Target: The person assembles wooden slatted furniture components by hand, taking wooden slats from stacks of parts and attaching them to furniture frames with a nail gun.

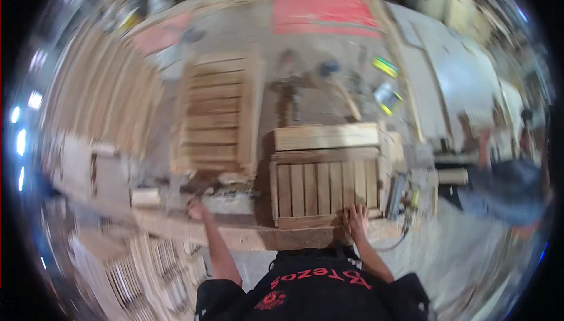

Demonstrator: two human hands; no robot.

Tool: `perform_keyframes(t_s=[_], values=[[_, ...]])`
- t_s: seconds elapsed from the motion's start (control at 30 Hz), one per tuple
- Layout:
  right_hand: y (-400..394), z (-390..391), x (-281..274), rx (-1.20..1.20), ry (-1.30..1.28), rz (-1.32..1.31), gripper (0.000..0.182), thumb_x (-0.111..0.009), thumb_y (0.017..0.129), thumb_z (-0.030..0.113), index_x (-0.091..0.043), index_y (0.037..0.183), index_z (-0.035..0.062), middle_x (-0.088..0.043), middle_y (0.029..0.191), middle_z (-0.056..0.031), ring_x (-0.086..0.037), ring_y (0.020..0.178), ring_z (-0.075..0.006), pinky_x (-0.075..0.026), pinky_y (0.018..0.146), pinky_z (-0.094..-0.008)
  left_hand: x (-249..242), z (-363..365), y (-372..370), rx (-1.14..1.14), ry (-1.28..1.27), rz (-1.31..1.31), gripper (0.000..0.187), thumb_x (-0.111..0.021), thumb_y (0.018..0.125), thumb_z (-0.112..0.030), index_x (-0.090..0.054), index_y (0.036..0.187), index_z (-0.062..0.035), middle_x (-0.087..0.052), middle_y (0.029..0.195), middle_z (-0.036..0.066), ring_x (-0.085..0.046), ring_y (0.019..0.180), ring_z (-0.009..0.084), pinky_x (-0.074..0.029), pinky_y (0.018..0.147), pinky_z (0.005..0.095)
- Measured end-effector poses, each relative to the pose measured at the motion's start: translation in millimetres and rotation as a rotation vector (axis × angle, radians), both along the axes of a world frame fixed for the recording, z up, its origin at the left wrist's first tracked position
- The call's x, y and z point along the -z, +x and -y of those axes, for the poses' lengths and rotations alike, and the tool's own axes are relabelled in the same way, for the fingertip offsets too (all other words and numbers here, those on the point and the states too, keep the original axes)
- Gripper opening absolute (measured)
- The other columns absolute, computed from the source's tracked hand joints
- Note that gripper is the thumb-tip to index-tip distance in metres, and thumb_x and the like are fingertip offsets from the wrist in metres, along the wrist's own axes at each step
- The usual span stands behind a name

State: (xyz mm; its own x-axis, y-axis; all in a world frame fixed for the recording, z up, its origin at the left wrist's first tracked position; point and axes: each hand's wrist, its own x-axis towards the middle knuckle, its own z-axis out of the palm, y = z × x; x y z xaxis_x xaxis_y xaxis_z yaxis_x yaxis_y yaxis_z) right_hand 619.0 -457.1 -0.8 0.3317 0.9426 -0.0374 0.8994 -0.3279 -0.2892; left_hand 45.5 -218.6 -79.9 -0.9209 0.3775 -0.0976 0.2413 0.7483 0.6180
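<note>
My right hand [356,222] lies on the lower right part of a slatted wooden panel [311,190], fingers apart on the slats. A pale wooden board [326,136] rests along the panel's far side. My left hand [197,209] is over the near edge of the workbench [229,236], close to a strip of small scattered bits [232,194]. Motion blur smears its fingers, so I cannot make out whether it holds anything. Beyond it lies a second slatted wooden frame [214,109]. A pneumatic-looking tool [396,194] with a hose sits right of the panel.
A hammer or mallet [343,92] lies behind the panel, near yellow-and-green packets [386,67]. Stacked wooden slats [103,92] stand at the left; more wooden pieces [141,268] are below the bench. A red sheet [326,14] lies at the back. Another person [499,191] is at the right.
</note>
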Motion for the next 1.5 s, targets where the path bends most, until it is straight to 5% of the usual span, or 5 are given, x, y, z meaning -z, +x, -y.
perform_keyframes(t_s=[0.3,0.5,0.73,1.07,1.5], values=[[-4,-2,-8,0.107,-0.012,-0.001,0.022,-0.063,0.079,0.027,-0.057,0.093,0.0123,-0.051,0.098,-0.0118,-0.048,0.098,-0.0344,-0.041,0.086,-0.0473,-93,-49,-38,-0.458,0.699,1.011,0.065,-0.052,0.078,-0.063,-0.05,0.116,-0.0101,-0.055,0.111,0.011,-0.054,0.093,0.0293,-0.046,0.076,0.0485],[3,-2,-3,0.102,0.055,0.017,0.021,-0.063,0.077,0.028,-0.058,0.092,0.0135,-0.051,0.093,-0.0102,-0.049,0.096,-0.0327,-0.041,0.082,-0.0457,-191,16,27,0.447,0.643,1.225,0.043,-0.048,0.088,-0.049,-0.058,0.082,-0.0077,-0.06,0.09,0.012,-0.055,0.095,0.0271,-0.042,0.089,0.0529],[3,1,0,0.134,0.071,-0.019,0.021,-0.063,0.077,0.031,-0.059,0.087,0.0128,-0.051,0.091,-0.01,-0.049,0.094,-0.0311,-0.041,0.083,-0.0438,-193,-1,156,1.545,-0.308,0.444,0.031,-0.054,0.095,-0.026,-0.053,0.071,-0.0045,-0.055,0.07,0.002,-0.048,0.065,0.0104,-0.038,0.062,0.0268],[10,4,-2,0.141,0.046,-0.069,0.023,-0.062,0.077,0.031,-0.056,0.088,0.012,-0.052,0.092,-0.0093,-0.049,0.093,-0.0303,-0.042,0.084,-0.0426,-200,-27,152,1.557,-0.728,0.65,0.018,-0.056,0.085,-0.009,-0.064,0.071,-0.0008,-0.054,0.056,-0.001,-0.044,0.044,0.0041,-0.029,0.039,0.0221],[11,-2,-7,0.168,0.049,-0.082,0.021,-0.063,0.074,0.029,-0.057,0.087,0.0141,-0.05,0.09,-0.0085,-0.049,0.089,-0.0301,-0.042,0.081,-0.0424,-115,4,183,1.612,-0.009,-0.059,0.026,-0.059,0.083,-0.004,-0.048,0.06,-0.0022,-0.043,0.05,0.009,-0.039,0.047,0.0117,-0.032,0.044,0.0309]])
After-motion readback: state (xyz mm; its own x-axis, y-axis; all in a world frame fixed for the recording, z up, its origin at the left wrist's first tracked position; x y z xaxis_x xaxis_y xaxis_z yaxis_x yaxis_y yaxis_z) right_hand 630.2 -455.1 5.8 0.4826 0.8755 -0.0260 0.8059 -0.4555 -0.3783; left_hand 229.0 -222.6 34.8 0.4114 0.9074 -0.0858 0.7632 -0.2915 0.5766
